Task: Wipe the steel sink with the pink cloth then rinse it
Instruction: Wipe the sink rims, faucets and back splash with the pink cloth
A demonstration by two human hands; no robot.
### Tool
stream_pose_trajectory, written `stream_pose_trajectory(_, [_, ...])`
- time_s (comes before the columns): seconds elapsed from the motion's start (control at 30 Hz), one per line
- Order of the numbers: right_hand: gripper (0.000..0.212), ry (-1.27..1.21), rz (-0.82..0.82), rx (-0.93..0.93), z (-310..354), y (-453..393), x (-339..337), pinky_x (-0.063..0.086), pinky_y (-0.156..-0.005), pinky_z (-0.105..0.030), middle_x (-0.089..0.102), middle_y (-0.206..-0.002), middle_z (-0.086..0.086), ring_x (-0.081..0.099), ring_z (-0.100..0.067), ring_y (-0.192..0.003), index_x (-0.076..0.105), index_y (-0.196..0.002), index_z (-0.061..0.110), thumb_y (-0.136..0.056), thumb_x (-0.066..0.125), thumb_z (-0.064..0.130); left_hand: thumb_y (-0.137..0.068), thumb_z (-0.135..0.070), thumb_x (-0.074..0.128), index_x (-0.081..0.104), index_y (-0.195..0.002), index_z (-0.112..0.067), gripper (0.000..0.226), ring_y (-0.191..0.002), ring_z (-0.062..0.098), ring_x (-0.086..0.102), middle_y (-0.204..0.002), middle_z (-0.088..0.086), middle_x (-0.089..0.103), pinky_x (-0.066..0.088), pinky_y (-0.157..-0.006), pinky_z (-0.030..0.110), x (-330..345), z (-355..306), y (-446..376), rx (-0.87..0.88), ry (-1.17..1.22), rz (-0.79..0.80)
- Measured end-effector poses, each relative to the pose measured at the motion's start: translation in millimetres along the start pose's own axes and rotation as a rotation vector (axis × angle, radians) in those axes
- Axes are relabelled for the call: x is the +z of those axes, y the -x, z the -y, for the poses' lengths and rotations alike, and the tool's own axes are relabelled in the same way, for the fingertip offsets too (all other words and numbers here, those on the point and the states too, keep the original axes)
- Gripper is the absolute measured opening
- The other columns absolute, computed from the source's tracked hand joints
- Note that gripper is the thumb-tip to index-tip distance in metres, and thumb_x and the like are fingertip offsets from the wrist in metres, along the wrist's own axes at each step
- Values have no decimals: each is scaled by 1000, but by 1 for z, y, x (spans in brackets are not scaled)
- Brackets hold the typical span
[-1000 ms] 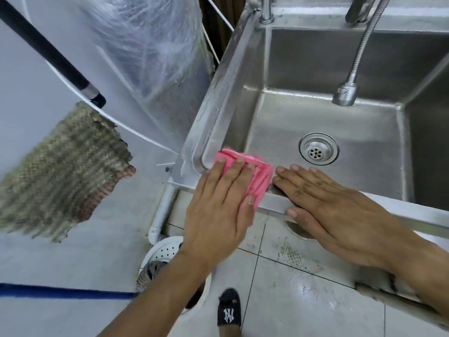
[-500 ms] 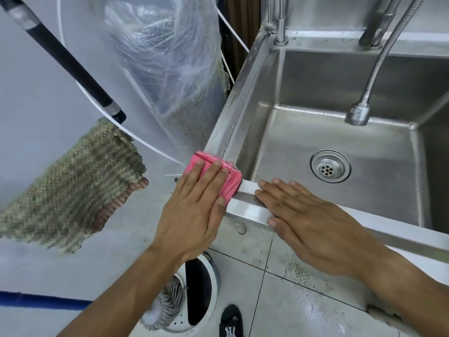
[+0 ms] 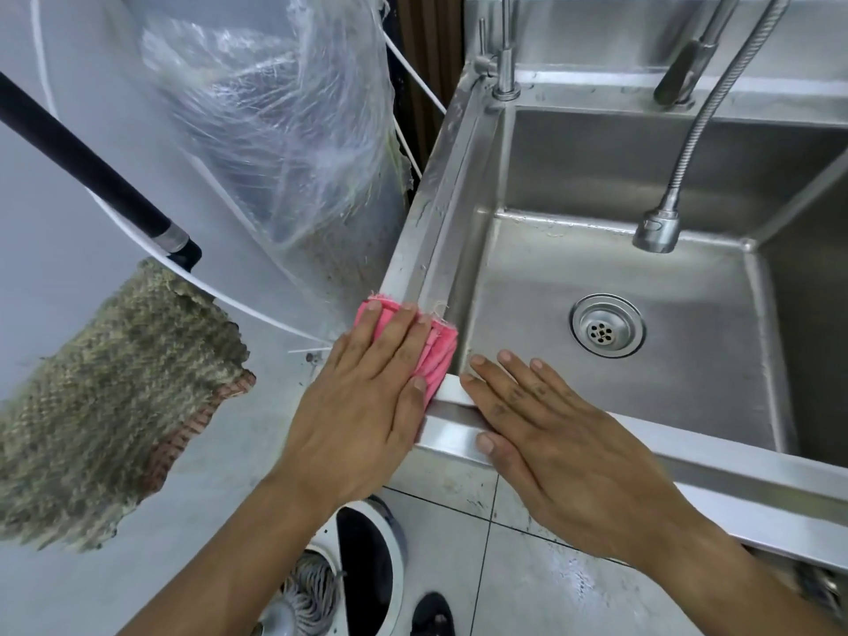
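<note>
The steel sink (image 3: 459,185) fills the right half of the head view, with a round drain (image 3: 607,331) in its basin. A folded pink cloth (image 3: 438,351) lies on the sink's front-left corner rim. My left hand (image 3: 367,397) presses flat on the cloth, fingers pointing up along the left rim. Just to the right of the cloth, my right hand (image 3: 564,452) rests flat on the front rim with its fingers spread, holding nothing.
A flexible spray faucet head (image 3: 657,230) hangs over the basin's back. A clear plastic bag (image 3: 284,130) stands left of the sink. A black-handled mop with a woven head (image 3: 105,383) hangs at left. A white mop bucket (image 3: 362,571) sits on the floor tiles below.
My left hand has slid the pink cloth leftward along the front rim to the corner and onto the left rim. My right hand stays on the front rim.
</note>
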State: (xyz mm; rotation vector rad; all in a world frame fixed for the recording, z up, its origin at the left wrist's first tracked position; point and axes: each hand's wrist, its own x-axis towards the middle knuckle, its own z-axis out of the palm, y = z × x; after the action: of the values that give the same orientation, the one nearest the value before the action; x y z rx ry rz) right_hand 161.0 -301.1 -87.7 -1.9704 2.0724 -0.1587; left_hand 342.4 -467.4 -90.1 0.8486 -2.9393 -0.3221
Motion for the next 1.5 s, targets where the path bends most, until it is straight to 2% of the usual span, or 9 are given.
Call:
stream_pose_trajectory(0.13, [58,-14,0,21,4,-2,-2,11,-127,-37,16,-171,3,6,-12,-159,22,-163,20,-111,17,45,-110,-37,19,14,-163,-21,56,-157,18,-11,-171,-5,6,9,-128,45,-8,10,-54,21,23,37])
stream_pose_trajectory(0.3, [63,-152,-25,230,5,-20,0,-15,-125,-26,-19,-169,12,-27,1,-151,-10,-162,28,-104,-4,53,-109,-37,19,12,-163,-21,57,-157,18,-11,-171,-4,4,7,-128,44,-3,7,-68,-4,26,-8])
stream_pose_trajectory(0.4, [61,-167,-109,295,24,-44,0,-14,-127,-29,-15,-170,6,-23,-7,-155,-6,-163,21,-108,2,46,-107,-42,17,12,-163,-23,59,-157,14,-9,-171,-6,1,7,-127,38,1,6,-45,-50,89,-56])
stream_pose_trajectory(0.5, [60,-127,-166,245,38,-55,5,4,-130,-39,-1,-172,-3,-7,-16,-159,7,-163,14,-110,11,41,-106,-41,16,12,-163,-22,60,-157,17,-9,-171,-5,1,12,-128,41,2,6,-49,-74,82,-58])
stream_pose_trajectory(0.63, [62,-103,-129,257,37,-47,5,13,-130,-42,10,-171,-6,5,-20,-160,16,-163,11,-110,14,44,-107,-36,21,15,-163,-16,60,-158,24,-6,-172,0,6,16,-126,50,-1,10,-75,-50,73,-50])
stream_pose_trajectory(0.73, [61,-21,-63,131,37,-41,6,23,-128,-43,25,-168,-7,20,-22,-157,28,-161,10,-111,18,44,-106,-36,21,19,-162,-14,60,-158,27,-2,-171,3,10,18,-125,53,-1,15,-91,-30,88,-52])
stream_pose_trajectory(0.93, [64,56,10,-20,34,-41,3,14,-129,-43,7,-172,-10,2,-22,-160,11,-163,9,-111,17,46,-106,-36,23,21,-162,-15,59,-158,26,-2,-171,2,10,16,-126,54,1,24,-95,26,140,-62])
stream_pose_trajectory(1.23, [64,111,25,-79,30,-33,3,13,-129,-39,9,-172,-7,6,-19,-160,15,-163,9,-112,20,47,-107,-32,27,25,-161,-15,56,-158,26,-3,-171,2,13,20,-124,55,-3,29,-98,96,197,-50])
stream_pose_trajectory(1.5, [63,-31,148,-206,13,-39,-7,-6,-126,-31,-18,-171,11,-20,-5,-155,-13,-163,23,-111,12,50,-108,-33,25,24,-161,-15,56,-158,25,-5,-171,1,13,17,-125,55,-4,32,-100,123,174,-45])
